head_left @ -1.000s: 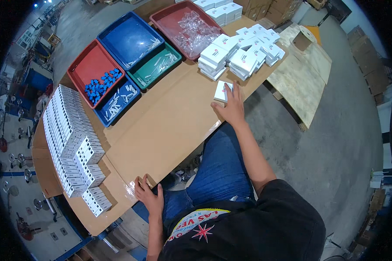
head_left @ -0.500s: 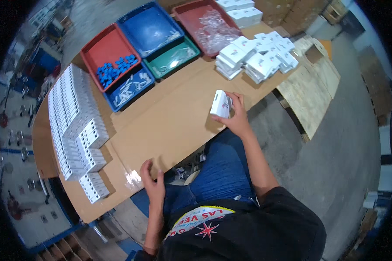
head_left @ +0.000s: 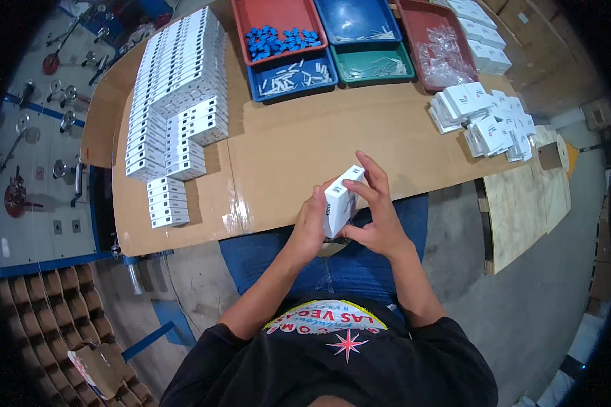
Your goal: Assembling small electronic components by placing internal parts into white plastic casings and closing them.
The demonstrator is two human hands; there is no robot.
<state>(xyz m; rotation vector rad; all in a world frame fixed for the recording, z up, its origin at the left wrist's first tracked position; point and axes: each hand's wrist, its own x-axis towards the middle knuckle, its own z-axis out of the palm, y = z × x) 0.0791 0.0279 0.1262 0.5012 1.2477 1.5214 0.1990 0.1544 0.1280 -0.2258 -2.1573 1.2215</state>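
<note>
Between my hands, at the table's front edge, a small white carton (head_left: 335,211) is held up on its side, with a narrow face turned up. My left hand (head_left: 307,229) presses its fingers along the carton's left side. My right hand (head_left: 381,220) grips it from the right, one fingertip on the upper narrow face and the thumb low near the bottom corner. The fingers behind the carton are partly hidden.
Rows of stacked white cartons (head_left: 176,68) stand at the left. Along the back are a red tray (head_left: 278,17) with blue pieces, two blue trays (head_left: 349,24), a green tray (head_left: 373,61) and a red tray (head_left: 414,20) with clear plastic. Loose white cartons (head_left: 489,132) lie at the right.
The view has turned left. My left hand has come up from the table edge onto the carton, which only my right hand held before. The carton has been brought closer to my body.
</note>
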